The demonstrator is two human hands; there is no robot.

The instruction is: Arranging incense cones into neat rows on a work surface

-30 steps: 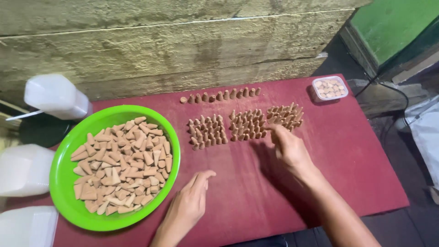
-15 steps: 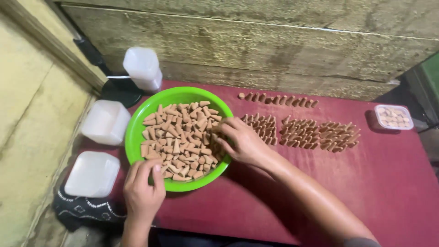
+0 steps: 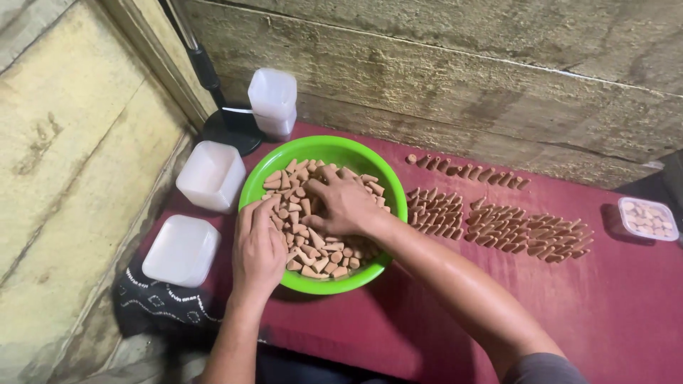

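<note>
The right hand (image 3: 346,204) is lying palm down, fingers spread wide, on the brown cones (image 3: 302,235) filling the green bowl (image 3: 334,149). The left hand (image 3: 258,245) is resting flat across the bowl's near-left rim, fingers extended onto the cones; whether either hand is holding any cannot be told. The bowl is sitting on the red table (image 3: 626,306), with rows of standing cones (image 3: 498,224) just beside it.

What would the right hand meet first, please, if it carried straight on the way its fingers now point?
The right hand points up-left across the cones, so probably the far rim of the green bowl, though depth is uncertain.
</note>
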